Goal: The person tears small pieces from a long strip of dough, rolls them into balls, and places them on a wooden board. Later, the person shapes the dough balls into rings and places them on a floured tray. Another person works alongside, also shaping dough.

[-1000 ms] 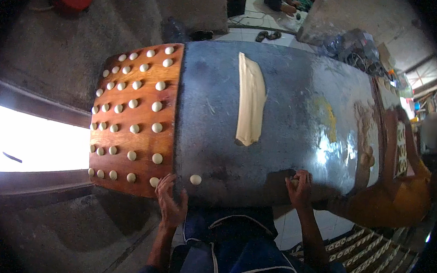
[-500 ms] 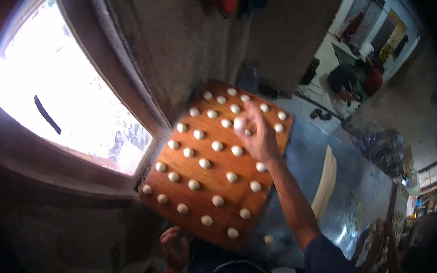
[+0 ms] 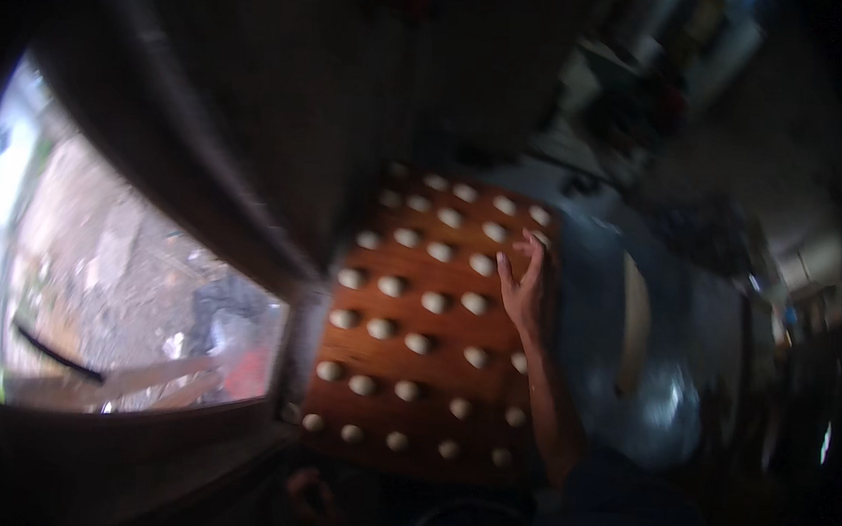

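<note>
Rows of small, round, pale dough balls (image 3: pixel 435 302) stand apart on a reddish-brown wooden board (image 3: pixel 444 374). My right hand (image 3: pixel 524 292) is over the board's right side, thumb and fingers apart, with nothing seen between them. Its fingertips are close to a ball (image 3: pixel 541 239) near the far right corner; whether they touch it I cannot tell. Below the board's near left edge, my left hand (image 3: pixel 315 500) is dim and smeared, its fingers hard to make out. My right forearm covers part of the board's right edge.
Right of the board stretches a grey-blue metal tabletop (image 3: pixel 586 300) with a long, pale, curved piece (image 3: pixel 635 322) lying on it. A window (image 3: pixel 154 278) opens at the left, its frame close to the board. Dark footwear (image 3: pixel 579 184) is on the floor beyond.
My right hand has let go of the dough ball it pinched and has shifted right, fingers spreading. The view has turned, darkened and blurred. My left hand appears lower and dimmer.
</note>
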`<state>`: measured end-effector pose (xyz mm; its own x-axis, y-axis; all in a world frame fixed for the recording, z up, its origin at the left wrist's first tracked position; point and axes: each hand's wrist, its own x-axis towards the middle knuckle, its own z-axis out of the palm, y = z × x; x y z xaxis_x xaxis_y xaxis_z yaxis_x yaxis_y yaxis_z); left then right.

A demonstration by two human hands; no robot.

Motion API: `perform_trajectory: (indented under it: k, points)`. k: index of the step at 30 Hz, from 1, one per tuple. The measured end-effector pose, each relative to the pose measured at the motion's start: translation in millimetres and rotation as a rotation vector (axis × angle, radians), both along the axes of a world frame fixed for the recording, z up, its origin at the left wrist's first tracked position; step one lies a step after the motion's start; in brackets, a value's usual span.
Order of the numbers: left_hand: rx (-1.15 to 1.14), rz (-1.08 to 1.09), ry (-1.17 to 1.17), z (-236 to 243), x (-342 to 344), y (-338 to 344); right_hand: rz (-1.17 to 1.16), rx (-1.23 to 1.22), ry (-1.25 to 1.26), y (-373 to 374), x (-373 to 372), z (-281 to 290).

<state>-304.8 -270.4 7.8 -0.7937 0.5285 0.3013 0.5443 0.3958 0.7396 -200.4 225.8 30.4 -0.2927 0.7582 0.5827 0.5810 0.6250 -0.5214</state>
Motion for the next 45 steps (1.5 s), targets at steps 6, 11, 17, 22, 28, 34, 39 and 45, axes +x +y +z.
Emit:
perform_trajectory:
  k: [6, 11, 17, 22, 28, 34, 39, 45]
  points:
    - [-0.347, -0.067, 0.026, 8.9, -62.5, 115.8, -0.198, -0.389, -0.087, -191.7, 204.4, -20.1]
    - [-0.518, -0.114, -0.010, -34.9, -97.7, 98.4, -0.291, -0.558, -0.233, -270.8, 166.0, -12.8]
    - [-0.519, -0.035, -0.127, -15.9, -99.8, 110.5, -0.441, -0.667, -0.190, -268.8, 167.8, -26.9]
    - [-0.563, 0.071, -0.037, -27.2, -102.3, 120.4, -0.384, -0.674, -0.209, -273.0, 166.5, -42.2]
    - [-0.518, -0.098, -0.695, -14.3, -151.7, 92.6, -0.279, -0.954, 0.063, -232.8, 201.1, -9.2]
    - [0.184, -0.206, -0.932, -28.9, -107.3, 108.9, -0.245, -0.786, 0.236, -200.4, 236.6, -59.1]
    - [0.338, -0.123, -0.965, -25.7, -68.1, 100.3, -0.274, -0.899, 0.317, -189.8, 245.6, -7.9]
    - [0.190, -0.143, -0.354, -30.6, 11.7, 45.8, 0.015, -0.756, 0.442, -174.5, 302.7, -11.0]
